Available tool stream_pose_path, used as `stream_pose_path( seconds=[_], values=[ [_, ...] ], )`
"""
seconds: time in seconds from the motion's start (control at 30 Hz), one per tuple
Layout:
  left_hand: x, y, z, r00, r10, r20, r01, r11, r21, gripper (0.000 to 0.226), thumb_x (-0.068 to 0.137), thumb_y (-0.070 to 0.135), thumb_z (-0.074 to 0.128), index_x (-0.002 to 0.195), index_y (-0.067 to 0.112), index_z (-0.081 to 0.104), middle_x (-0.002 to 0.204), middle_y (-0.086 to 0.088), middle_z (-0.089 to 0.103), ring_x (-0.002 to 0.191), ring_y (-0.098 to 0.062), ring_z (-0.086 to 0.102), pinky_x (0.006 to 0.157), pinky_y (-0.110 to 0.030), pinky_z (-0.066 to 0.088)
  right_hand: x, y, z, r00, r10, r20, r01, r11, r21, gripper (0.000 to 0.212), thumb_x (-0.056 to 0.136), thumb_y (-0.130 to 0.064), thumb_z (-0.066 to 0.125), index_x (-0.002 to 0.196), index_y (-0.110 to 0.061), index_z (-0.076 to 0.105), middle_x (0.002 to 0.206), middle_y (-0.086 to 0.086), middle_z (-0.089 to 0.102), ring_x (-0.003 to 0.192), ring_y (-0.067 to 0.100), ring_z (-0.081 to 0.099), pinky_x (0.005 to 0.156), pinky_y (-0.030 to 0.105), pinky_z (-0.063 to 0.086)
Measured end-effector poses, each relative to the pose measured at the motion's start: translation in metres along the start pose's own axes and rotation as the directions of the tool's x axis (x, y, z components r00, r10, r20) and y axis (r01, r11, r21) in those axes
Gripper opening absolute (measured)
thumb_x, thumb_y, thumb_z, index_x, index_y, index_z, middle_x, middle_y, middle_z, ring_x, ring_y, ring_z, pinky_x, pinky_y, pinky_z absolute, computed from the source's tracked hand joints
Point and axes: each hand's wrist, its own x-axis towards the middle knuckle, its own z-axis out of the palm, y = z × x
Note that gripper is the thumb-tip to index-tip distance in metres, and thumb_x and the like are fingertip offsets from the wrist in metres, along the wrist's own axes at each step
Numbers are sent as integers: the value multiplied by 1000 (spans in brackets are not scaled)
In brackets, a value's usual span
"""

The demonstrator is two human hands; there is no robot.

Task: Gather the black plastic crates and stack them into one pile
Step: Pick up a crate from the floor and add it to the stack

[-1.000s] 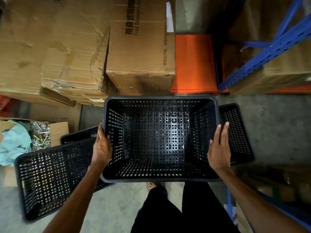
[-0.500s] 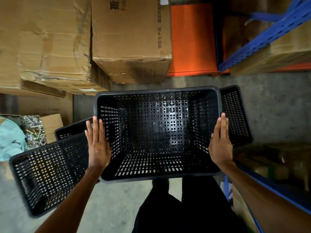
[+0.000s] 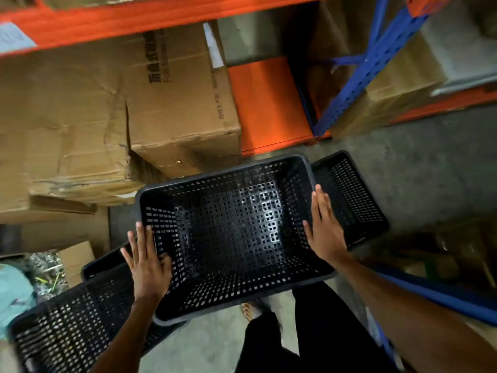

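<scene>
A large black perforated crate hangs tilted in front of me, open side up, clamped between my palms. My left hand presses flat on its left wall with fingers spread. My right hand presses flat on its right wall. A second black crate lies low on the left, with the rim of a third just behind it. Another black crate stands on the floor right of the held one, partly hidden by it.
Big cardboard boxes fill the left and centre under an orange rack beam. A blue rack upright and an orange panel stand behind. An open box of small hardware sits at far left. Grey concrete floor lies to the right.
The held crate has tilted and swung, its left end lower and nearer now. My left fingers have spread on the wall. The view has lifted, showing more of the rack.
</scene>
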Motion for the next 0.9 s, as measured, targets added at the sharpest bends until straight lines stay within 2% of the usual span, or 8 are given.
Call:
stream_pose_path(
  seconds=[0.1, 0.2, 0.3, 0.43, 0.57, 0.67, 0.73, 0.9],
  values=[
    [-8, 20, -14, 997, -81, 2, 81, 995, 57, 84, 81, 40, 43, 154, 19, 8, 163, -1, 2, 151, -21, -8, 112, -62, -15, -5, 1, -13, 999, -33, 8, 33, 999, -1, 79, 97, -44, 39, 155, -7, -2, 164, 5, -13, 152, 24, -3, 109, 34, 40],
    [1, 81, -33, 977, -208, -46, 207, 978, -24, 93, 80, 29, 61, 154, 23, 3, 161, -7, 18, 150, -27, -6, 109, -52, -28, -12, 2, -35, 999, 18, -44, -13, 994, 112, 72, 100, -44, 34, 154, -4, 10, 164, 9, 1, 152, 23, 0, 115, 35, 32],
    [10, 175, -40, 991, 77, -108, -86, 993, -81, 81, 79, 17, 63, 150, 14, 24, 160, -13, 18, 150, -33, 1, 119, -54, -6, -40, 19, -42, 966, 243, -86, -194, 906, 375, 66, 102, -39, 35, 154, -4, 14, 164, 8, 8, 152, 20, 5, 118, 31, 22],
    [12, 323, -34, 888, 445, -114, -459, 868, -191, 60, 85, 12, 54, 143, 8, 38, 159, -15, 21, 150, -31, 4, 123, -45, 3, -88, 75, -29, 833, 552, 30, -489, 711, 506, 61, 102, -37, 37, 153, -8, 23, 161, 8, 21, 148, 21, 24, 116, 30, 24],
    [17, 440, -12, 757, 651, 55, -620, 743, -253, 52, 87, 13, 53, 139, 10, 45, 153, -14, 35, 148, -27, 20, 120, -41, 19, -118, 141, -15, 706, 678, 205, -683, 574, 452, 57, 100, -32, 43, 150, -8, 31, 148, 17, 45, 132, 34, 47, 106, 39, 38],
    [40, 509, 16, 722, 658, 214, -611, 752, -248, 47, 83, 13, 55, 130, 9, 56, 134, -16, 57, 128, -29, 51, 108, -36, 38, -117, 194, -5, 629, 716, 303, -758, 477, 445, 52, 96, -30, 46, 143, -9, 39, 132, 19, 57, 118, 37, 57, 99, 42, 46],
    [63, 543, 44, 703, 619, 350, -580, 784, -221, 44, 83, 15, 57, 127, 9, 59, 125, -17, 64, 117, -30, 59, 102, -36, 44, -108, 221, 9, 556, 746, 366, -807, 378, 453, 51, 95, -33, 46, 140, -9, 42, 126, 20, 61, 112, 37, 59, 96, 44, 49],
    [149, 591, 161, 647, 507, 569, -563, 821, -91, 32, 88, 20, 58, 116, 7, 65, 112, -23, 69, 105, -36, 65, 91, -42, 50, -55, 289, 94, 442, 781, 442, -863, 238, 445, 58, 98, -26, 50, 149, -6, 33, 149, 19, 43, 137, 32, 43, 113, 36, 28]
  ],
)
